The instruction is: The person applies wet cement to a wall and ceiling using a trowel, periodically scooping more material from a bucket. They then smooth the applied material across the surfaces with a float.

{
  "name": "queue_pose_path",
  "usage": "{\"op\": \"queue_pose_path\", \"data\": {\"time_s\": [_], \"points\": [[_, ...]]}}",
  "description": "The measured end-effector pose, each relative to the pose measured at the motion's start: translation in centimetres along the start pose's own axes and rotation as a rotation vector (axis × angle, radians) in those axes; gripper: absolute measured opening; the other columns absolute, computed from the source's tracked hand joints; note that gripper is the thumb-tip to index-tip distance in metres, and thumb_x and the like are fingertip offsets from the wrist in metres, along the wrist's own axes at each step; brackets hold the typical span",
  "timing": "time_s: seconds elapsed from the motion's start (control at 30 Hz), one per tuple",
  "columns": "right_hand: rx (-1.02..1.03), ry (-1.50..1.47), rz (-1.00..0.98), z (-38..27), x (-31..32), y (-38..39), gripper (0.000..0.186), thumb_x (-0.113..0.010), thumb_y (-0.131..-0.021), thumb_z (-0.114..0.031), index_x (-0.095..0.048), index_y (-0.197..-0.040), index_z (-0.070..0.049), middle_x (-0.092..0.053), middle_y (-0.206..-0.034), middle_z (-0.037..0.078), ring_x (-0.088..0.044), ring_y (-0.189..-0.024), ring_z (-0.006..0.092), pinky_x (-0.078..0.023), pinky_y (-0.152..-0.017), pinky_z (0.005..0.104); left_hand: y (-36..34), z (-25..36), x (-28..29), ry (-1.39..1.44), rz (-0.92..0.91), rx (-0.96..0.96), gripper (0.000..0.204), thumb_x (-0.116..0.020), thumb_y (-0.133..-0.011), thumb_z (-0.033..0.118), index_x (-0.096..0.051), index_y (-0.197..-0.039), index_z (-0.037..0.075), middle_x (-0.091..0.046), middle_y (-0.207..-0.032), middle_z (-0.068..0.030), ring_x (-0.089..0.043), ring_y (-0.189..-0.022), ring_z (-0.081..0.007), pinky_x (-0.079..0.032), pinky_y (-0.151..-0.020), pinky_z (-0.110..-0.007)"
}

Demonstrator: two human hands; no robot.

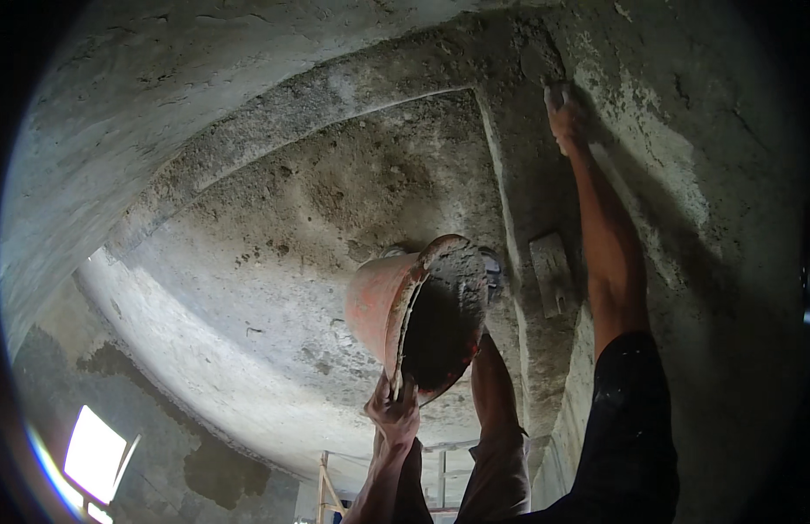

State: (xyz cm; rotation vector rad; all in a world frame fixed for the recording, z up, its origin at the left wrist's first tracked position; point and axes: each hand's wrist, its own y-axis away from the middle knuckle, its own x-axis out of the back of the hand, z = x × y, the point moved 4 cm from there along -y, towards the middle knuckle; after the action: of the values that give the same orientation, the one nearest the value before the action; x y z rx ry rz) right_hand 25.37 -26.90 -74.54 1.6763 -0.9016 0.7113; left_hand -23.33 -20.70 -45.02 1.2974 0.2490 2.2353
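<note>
My left hand is closed on the near rim of a reddish, mortar-stained bucket. The bucket is tilted, its mouth facing right, and dark grey mortar coats its inside. Another person's forearm, in a greyish sleeve, rises behind the bucket; that hand is hidden. High at the upper right, my right hand is raised to the rough wall, fingers closed on what looks like a trowel. Its dark blade lies against the surface and is hard to tell from the wet mortar there.
A raised band borders a rough, recessed panel. Below my right hand, a flat grey rectangular piece lies against the surface. A wooden frame stands at the bottom, and a bright window is at lower left.
</note>
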Motion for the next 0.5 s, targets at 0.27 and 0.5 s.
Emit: {"op": "queue_pose_path", "data": {"time_s": [0.27,0.5], "points": [[0.194,-0.071,0.226,-2.7,2.2,8.9,0.052,-0.046,-0.084,-0.051,-0.050,-0.116,-0.010,-0.057,-0.108,0.016,-0.058,-0.093,0.0342,-0.048,-0.073,0.0433,0.2,-1.3,2.9,-0.062,0.064,-0.055,0.022,-0.068,-0.072,0.009,-0.049,-0.069,-0.002,-0.048,-0.052,-0.0131,-0.045,-0.043,-0.0233,-0.038,-0.045,-0.034],[0.527,-0.468,-0.309,-10.4,0.2,24.8,0.027,-0.066,-0.074,-0.022,-0.054,-0.092,-0.005,-0.060,-0.076,0.010,-0.061,-0.069,0.0211,-0.051,-0.059,0.0336,1.4,-2.2,4.8,0.003,0.059,0.077,0.024,-0.067,-0.071,0.012,-0.047,-0.064,0.003,-0.046,-0.050,-0.0144,-0.046,-0.042,-0.0276,-0.037,-0.042,-0.036]]}}
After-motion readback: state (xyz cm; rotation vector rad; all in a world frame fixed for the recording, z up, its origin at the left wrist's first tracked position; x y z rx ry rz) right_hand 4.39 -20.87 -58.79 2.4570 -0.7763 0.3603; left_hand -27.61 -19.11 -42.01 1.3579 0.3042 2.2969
